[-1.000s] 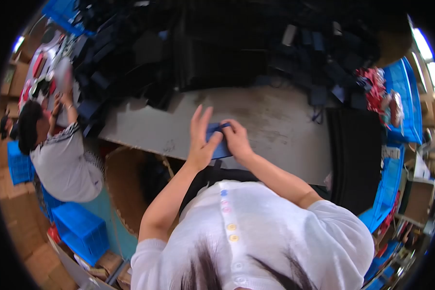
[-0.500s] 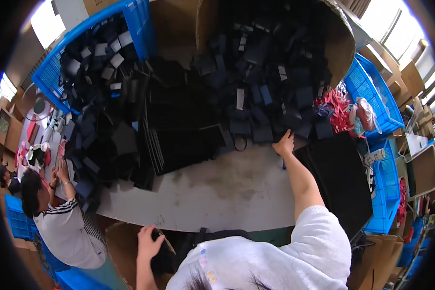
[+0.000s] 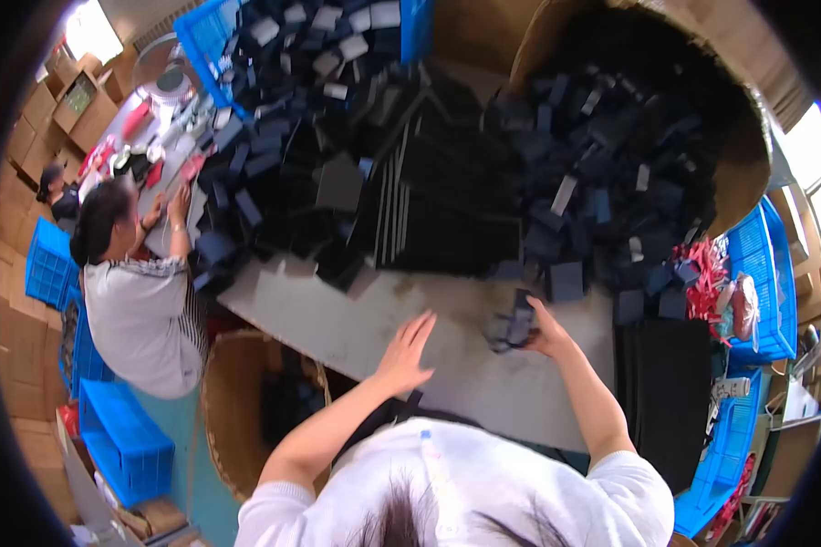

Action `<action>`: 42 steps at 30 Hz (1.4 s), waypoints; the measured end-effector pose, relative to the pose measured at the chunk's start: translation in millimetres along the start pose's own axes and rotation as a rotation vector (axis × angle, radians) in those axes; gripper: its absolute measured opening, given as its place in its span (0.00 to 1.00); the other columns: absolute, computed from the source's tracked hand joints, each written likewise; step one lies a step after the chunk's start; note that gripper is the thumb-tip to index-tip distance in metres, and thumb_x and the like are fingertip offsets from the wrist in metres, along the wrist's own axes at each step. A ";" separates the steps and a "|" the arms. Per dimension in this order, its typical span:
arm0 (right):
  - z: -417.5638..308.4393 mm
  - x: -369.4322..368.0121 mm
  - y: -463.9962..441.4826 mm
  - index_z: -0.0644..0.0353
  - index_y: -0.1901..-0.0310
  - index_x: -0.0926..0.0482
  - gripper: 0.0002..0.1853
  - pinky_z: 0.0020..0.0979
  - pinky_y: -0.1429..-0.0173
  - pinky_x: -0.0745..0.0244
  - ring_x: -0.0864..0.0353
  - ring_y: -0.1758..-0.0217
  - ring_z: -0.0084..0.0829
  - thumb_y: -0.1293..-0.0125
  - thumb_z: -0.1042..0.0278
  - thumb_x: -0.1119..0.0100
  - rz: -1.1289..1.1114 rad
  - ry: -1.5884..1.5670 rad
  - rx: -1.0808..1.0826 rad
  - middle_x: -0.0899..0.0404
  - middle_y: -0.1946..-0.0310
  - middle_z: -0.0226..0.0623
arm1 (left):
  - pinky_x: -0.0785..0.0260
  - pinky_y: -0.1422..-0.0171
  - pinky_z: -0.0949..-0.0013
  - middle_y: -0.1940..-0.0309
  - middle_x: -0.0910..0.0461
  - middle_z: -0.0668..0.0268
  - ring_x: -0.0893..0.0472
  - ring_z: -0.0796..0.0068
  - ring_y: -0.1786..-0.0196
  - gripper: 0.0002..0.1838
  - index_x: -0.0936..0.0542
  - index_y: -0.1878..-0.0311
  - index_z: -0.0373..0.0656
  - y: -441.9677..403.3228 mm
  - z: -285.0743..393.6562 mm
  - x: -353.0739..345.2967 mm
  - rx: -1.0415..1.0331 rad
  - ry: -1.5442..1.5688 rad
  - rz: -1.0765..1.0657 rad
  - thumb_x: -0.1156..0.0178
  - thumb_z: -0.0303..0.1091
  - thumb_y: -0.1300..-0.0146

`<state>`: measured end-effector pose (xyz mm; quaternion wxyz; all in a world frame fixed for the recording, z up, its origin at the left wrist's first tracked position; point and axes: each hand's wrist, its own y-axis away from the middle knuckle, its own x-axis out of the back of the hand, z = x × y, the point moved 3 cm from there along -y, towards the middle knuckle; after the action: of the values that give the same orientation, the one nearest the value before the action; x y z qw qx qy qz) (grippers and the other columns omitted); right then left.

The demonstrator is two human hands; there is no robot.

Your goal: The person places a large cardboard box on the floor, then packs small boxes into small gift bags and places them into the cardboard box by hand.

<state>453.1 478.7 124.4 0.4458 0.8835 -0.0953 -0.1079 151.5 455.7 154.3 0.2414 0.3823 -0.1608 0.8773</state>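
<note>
My right hand (image 3: 545, 326), over the light table (image 3: 556, 392), is closed on a small dark blue piece (image 3: 514, 325), blurred and with what looks like a loose loop; its exact kind does not show. My left hand (image 3: 409, 354) is open above the table's near edge, fingers extended, holding nothing. Beyond the hands lies a stack of flat black sheets (image 3: 447, 219). To its right, many small dark blue rectangular pieces (image 3: 556, 182) spill from a large cardboard container (image 3: 748, 118). Further similar pieces (image 3: 265, 146) are heaped at the left.
A blue crate (image 3: 201, 46) tips its contents onto the back left. Black flat material (image 3: 663, 401) lies at the right, beside red strips (image 3: 702, 283) and a blue basket (image 3: 764, 283). A co-worker (image 3: 141, 292) works at the left, near an open cardboard container (image 3: 223, 401).
My right hand has drawn back from the pile with a dark blue piece in it. My left hand has risen from below the edge to over the table. The view has shifted left.
</note>
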 end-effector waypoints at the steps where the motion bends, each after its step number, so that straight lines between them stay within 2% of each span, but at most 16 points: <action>1: 17.1 -19.6 1.7 0.54 0.37 0.37 0.40 0.49 0.51 0.23 0.22 0.48 0.42 0.42 0.31 0.46 -0.196 -0.060 -0.163 0.26 0.47 0.44 | 0.46 0.26 0.55 0.30 0.45 0.57 0.45 0.49 0.28 0.55 0.46 0.28 0.41 -6.4 8.1 -1.8 -0.045 -0.017 0.047 0.27 0.36 0.61; 6: 30.4 -109.0 52.8 0.53 0.41 0.29 0.39 0.46 0.53 0.21 0.18 0.57 0.43 0.37 0.26 0.61 -0.412 0.068 -0.206 0.20 0.57 0.44 | 0.44 0.28 0.56 0.33 0.41 0.54 0.40 0.48 0.30 0.59 0.46 0.28 0.41 -16.7 30.5 -3.6 -0.232 0.104 0.230 0.25 0.36 0.67; 9: 20.8 -117.2 50.2 0.58 0.42 0.28 0.35 0.42 0.50 0.23 0.18 0.58 0.41 0.34 0.33 0.58 -0.276 0.533 -0.087 0.19 0.65 0.44 | 0.39 0.33 0.59 0.38 0.36 0.54 0.33 0.54 0.35 0.59 0.46 0.30 0.37 -11.0 7.3 2.2 0.003 0.372 0.193 0.23 0.33 0.68; 11: 21.2 -117.4 30.5 0.60 0.46 0.25 0.25 0.37 0.51 0.24 0.17 0.58 0.40 0.34 0.47 0.50 -0.127 0.803 0.610 0.19 0.68 0.46 | 0.35 0.37 0.61 0.42 0.34 0.55 0.30 0.58 0.40 0.57 0.46 0.31 0.36 -3.1 -4.7 -2.0 0.035 0.347 0.241 0.24 0.32 0.67; 12: 14.1 -127.9 47.4 0.60 0.51 0.22 0.16 0.33 0.51 0.25 0.17 0.57 0.42 0.38 0.61 0.43 -0.151 0.555 0.773 0.19 0.66 0.47 | 0.36 0.36 0.61 0.41 0.34 0.55 0.30 0.58 0.40 0.56 0.46 0.32 0.36 0.1 -9.8 -4.9 0.076 0.390 0.235 0.24 0.31 0.67; 16: -2.2 -165.3 69.0 0.64 0.57 0.21 0.11 0.31 0.52 0.26 0.18 0.59 0.37 0.42 0.72 0.40 -0.040 0.670 1.244 0.19 0.64 0.45 | 0.35 0.36 0.59 0.41 0.35 0.52 0.31 0.50 0.39 0.52 0.42 0.35 0.38 6.2 -2.7 -5.8 0.169 0.525 0.245 0.26 0.31 0.68; 20: -17.1 -163.5 53.9 0.63 0.65 0.24 0.16 0.30 0.51 0.28 0.22 0.58 0.29 0.29 0.58 0.52 -0.099 0.083 1.401 0.20 0.61 0.41 | 0.36 0.34 0.59 0.38 0.37 0.53 0.33 0.54 0.35 0.53 0.44 0.34 0.40 12.0 -11.8 -10.0 0.130 0.600 0.339 0.25 0.33 0.66; 21: -22.8 -161.8 45.6 0.61 0.59 0.23 0.22 0.31 0.48 0.30 0.22 0.58 0.30 0.28 0.48 0.58 0.115 0.180 1.159 0.21 0.59 0.42 | 0.36 0.34 0.59 0.38 0.37 0.53 0.33 0.54 0.35 0.53 0.44 0.34 0.40 13.0 -13.1 -7.1 0.138 0.598 0.349 0.25 0.33 0.66; 23: -2.9 -154.1 1.7 0.57 0.52 0.23 0.23 0.33 0.47 0.29 0.22 0.56 0.32 0.30 0.45 0.56 -0.091 0.291 0.755 0.22 0.55 0.43 | 0.37 0.32 0.57 0.37 0.38 0.54 0.35 0.55 0.33 0.55 0.46 0.33 0.41 11.3 -15.8 3.8 0.052 0.722 0.425 0.24 0.34 0.65; 24: 11.3 -164.0 9.3 0.55 0.45 0.26 0.23 0.35 0.46 0.29 0.21 0.54 0.33 0.31 0.46 0.52 -0.255 0.105 0.255 0.23 0.52 0.43 | 0.41 0.30 0.55 0.34 0.41 0.52 0.37 0.55 0.31 0.57 0.48 0.31 0.42 7.9 -19.1 7.6 0.005 0.567 0.397 0.24 0.36 0.66; 25: 28.6 -169.6 -1.7 0.53 0.42 0.28 0.25 0.37 0.51 0.24 0.20 0.56 0.33 0.31 0.45 0.52 -0.500 0.172 0.389 0.22 0.53 0.44 | 0.41 0.30 0.55 0.34 0.41 0.52 0.37 0.55 0.31 0.57 0.48 0.31 0.42 3.7 -23.9 12.2 0.003 0.566 0.406 0.24 0.36 0.66; 27: 43.7 -150.9 -7.8 0.53 0.41 0.28 0.25 0.37 0.59 0.22 0.19 0.61 0.33 0.31 0.45 0.53 -0.535 0.042 0.048 0.20 0.59 0.43 | 0.46 0.28 0.48 0.32 0.45 0.52 0.42 0.50 0.28 0.58 0.45 0.30 0.43 -6.3 -31.7 20.1 -0.057 0.857 0.322 0.24 0.38 0.68; 28: 41.1 -147.7 -10.2 0.55 0.46 0.25 0.23 0.36 0.65 0.22 0.19 0.66 0.33 0.31 0.45 0.53 -0.548 -0.161 0.032 0.19 0.65 0.39 | 0.51 0.27 0.42 0.29 0.48 0.54 0.49 0.42 0.27 0.57 0.42 0.30 0.47 -8.1 -52.0 41.5 -0.108 0.182 0.246 0.24 0.36 0.69; 31: 20.6 -144.1 4.3 0.55 0.53 0.22 0.22 0.33 0.65 0.24 0.20 0.68 0.31 0.31 0.45 0.54 -0.203 -0.069 0.099 0.20 0.67 0.35 | 0.51 0.28 0.39 0.27 0.51 0.57 0.53 0.38 0.27 0.54 0.44 0.28 0.54 -23.7 -159.4 69.1 0.198 -0.408 0.231 0.29 0.27 0.63; 35: 14.8 -140.1 7.6 0.53 0.56 0.21 0.20 0.30 0.60 0.27 0.22 0.65 0.29 0.32 0.45 0.51 -0.047 -0.072 0.102 0.20 0.67 0.32 | 0.48 0.29 0.41 0.25 0.58 0.57 0.53 0.41 0.26 0.50 0.51 0.25 0.70 -53.3 -220.4 95.0 0.211 -0.868 -0.031 0.37 0.28 0.48; 42: 15.0 -133.1 11.8 0.54 0.52 0.22 0.20 0.29 0.52 0.28 0.23 0.57 0.27 0.34 0.46 0.45 -0.060 -0.089 0.195 0.21 0.61 0.29 | 0.51 0.28 0.44 0.25 0.55 0.58 0.51 0.46 0.26 0.45 0.47 0.27 0.68 -53.8 -213.0 90.8 0.172 -0.966 -0.086 0.38 0.32 0.46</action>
<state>320.6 495.5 139.3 0.3495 0.9195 -0.0986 -0.1506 0.9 627.2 87.7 0.1429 0.7705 -0.1653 0.5989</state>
